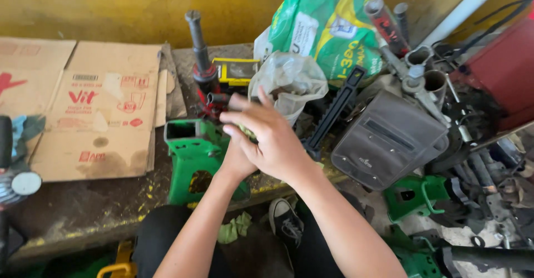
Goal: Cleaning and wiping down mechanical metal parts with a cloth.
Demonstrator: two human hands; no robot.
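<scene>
Closest to the viewer, a dark-trousered knee [161, 239] and a black-and-white sneaker [285, 222] frame the bottom of the scene, a crumpled green rag [236, 228] lying between them on the floor. Both forearms rise from there and meet over the edge of a low, stained concrete ledge [83, 211]. The right hand [272, 139] lies across the left hand [236, 164], its fingers spread and loose, pressing down rather than clenched; the left hand is mostly hidden beneath it, so whether it grips anything cannot be told. A scrap of pale green shows between the palms, apparently cloth, as if the hands were rubbing against it.

Just under and to the left of the hands stands a green metal bracket [192, 161], boxy, with a square opening on top and a round hole in its face, its paint scuffed and grimy. It rests on the ledge, upright, within easy reach. Behind it a red bottle jack [203, 75] stands with its dark screw post raised.

Farther back, flattened cardboard [100, 111] covers the ledge on the left, seemingly as a work mat. A cloudy plastic bag [289, 80] sits behind the hands, with a large green sack [322, 27] leaning against the yellow wall [111, 5]. To the right, a grey pouch [386, 139] rests on a heap of greasy metal pipes [423, 72] and parts.
</scene>
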